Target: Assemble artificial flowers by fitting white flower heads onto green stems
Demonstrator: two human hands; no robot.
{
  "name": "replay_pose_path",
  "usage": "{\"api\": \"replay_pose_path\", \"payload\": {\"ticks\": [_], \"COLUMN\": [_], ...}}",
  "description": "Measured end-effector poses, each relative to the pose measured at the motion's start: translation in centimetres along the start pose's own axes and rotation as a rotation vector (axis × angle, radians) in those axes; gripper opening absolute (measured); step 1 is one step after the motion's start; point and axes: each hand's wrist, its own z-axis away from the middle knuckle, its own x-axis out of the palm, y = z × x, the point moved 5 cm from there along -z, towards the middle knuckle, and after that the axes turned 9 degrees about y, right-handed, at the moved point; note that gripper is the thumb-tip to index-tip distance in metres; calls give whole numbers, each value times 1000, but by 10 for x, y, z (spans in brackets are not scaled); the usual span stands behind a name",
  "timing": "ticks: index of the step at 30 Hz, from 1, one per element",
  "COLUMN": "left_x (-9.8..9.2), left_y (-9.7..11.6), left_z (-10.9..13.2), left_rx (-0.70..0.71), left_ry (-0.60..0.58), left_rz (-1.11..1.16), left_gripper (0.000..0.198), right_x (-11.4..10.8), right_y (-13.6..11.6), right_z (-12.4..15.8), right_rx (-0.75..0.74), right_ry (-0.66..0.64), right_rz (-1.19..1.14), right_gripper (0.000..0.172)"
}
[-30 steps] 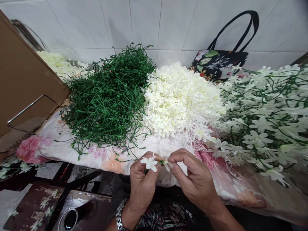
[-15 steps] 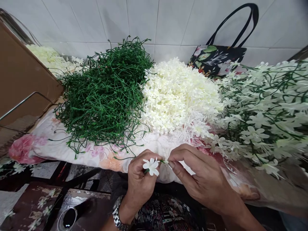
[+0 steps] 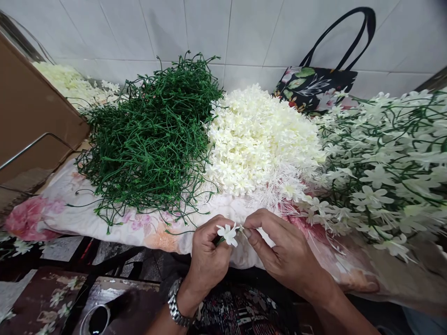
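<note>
At the table's front edge my left hand [image 3: 210, 251] is closed around a green artificial flower stem, mostly hidden by the fingers. A white artificial flower [image 3: 228, 234] sits on that stem, over my thumb. Close on the right, the thumb and forefinger of my right hand [image 3: 284, 251] pinch a small pale piece at the stem's tip; it is too small to make out fully. Beyond my hands lie a heap of green plastic stems [image 3: 150, 139] and a pile of loose white blossoms [image 3: 258, 135]. Thin white stamens [image 3: 272, 186] lie at the pile's front.
Assembled white flower sprays [image 3: 380, 172] fill the right side. A black floral bag [image 3: 316, 88] stands against the tiled wall [image 3: 206, 28]. A cardboard box [image 3: 35, 102] is at the left. The floral cloth [image 3: 129, 228] covers the table; a cup of dark liquid [image 3: 98, 320] stands lower left.
My left hand has shifted slightly right with the stem and flower, closer to my right fingertips. My right hand keeps its pinch in nearly the same place.
</note>
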Motion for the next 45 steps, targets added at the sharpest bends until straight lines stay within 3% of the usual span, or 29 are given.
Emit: {"api": "replay_pose_path", "payload": {"ticks": [10,27,34,38,45], "left_x": [0,-3,-6,-6,-6], "left_y": [-4,-9,-24,-28,-29], "left_z": [1,-2,3,4,4], "left_rx": [-32,-169,-264,-278,-289], "left_ry": [-15,55,19,-9,-37], "left_rz": [-62,14,209,317,314], "left_gripper": [30,20,16,18,13], "right_x": [7,16,7,-1,-10], "right_y": [4,3,0,-1,-7], "right_z": [4,0,-1,-2,-5], "right_rx": [13,5,45,43,-48], "right_ry": [15,59,-2,-33,34], "right_rz": [-7,18,-74,-70,-55], "right_gripper": [11,13,4,15,12]}}
